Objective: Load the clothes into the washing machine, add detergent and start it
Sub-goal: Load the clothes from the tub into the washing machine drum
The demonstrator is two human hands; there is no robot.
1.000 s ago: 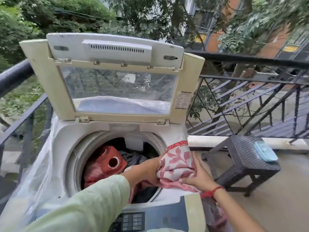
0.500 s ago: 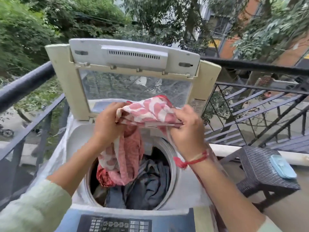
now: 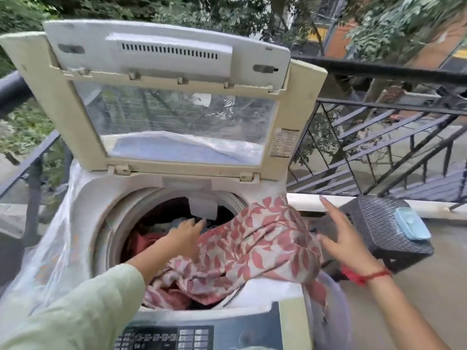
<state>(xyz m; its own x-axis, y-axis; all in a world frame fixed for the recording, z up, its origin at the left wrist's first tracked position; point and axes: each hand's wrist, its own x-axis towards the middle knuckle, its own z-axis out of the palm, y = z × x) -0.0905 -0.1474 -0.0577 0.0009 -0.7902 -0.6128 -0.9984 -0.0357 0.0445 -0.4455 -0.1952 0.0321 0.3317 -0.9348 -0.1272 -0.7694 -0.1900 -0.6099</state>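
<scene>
1 top-loading washing machine (image 3: 83,205) stands on a balcony, its 1 lid (image 3: 177,97) propped upright at 12 o'clock; the round drum (image 3: 118,223) mouth lies open below it, and 1 control panel (image 3: 164,337) runs along the near edge at 6 o'clock.

1 leaf-print cloth (image 3: 252,243), pink on pale, lies half in and half out; it covers the drum mouth from about 2 o'clock round to 6 o'clock, crosses the rim and spills over the machine's right edge. Under it in the drum show 1 red garment (image 3: 144,242) at 9 o'clock and dark clothes (image 3: 171,210) toward 12 o'clock; their number cannot be told.

2 hands are in view. The left hand (image 3: 185,232) reaches into the drum with fingers straight, pointing to 1 o'clock, resting at the cloth's inner edge and gripping nothing. The right hand (image 3: 340,238) is spread wide beside the cloth's outer fold at 3 o'clock, holding nothing; 1 red thread (image 3: 374,275) circles its wrist.

The drum mouth is uncovered from 7 to 12 o'clock. 1 clear plastic cover (image 3: 50,248) drapes the machine's left side; 1 dark woven stool (image 3: 374,223) stands near at 3 o'clock carrying 1 pale blue case (image 3: 412,223); the black railing (image 3: 379,72) closes the far side.
</scene>
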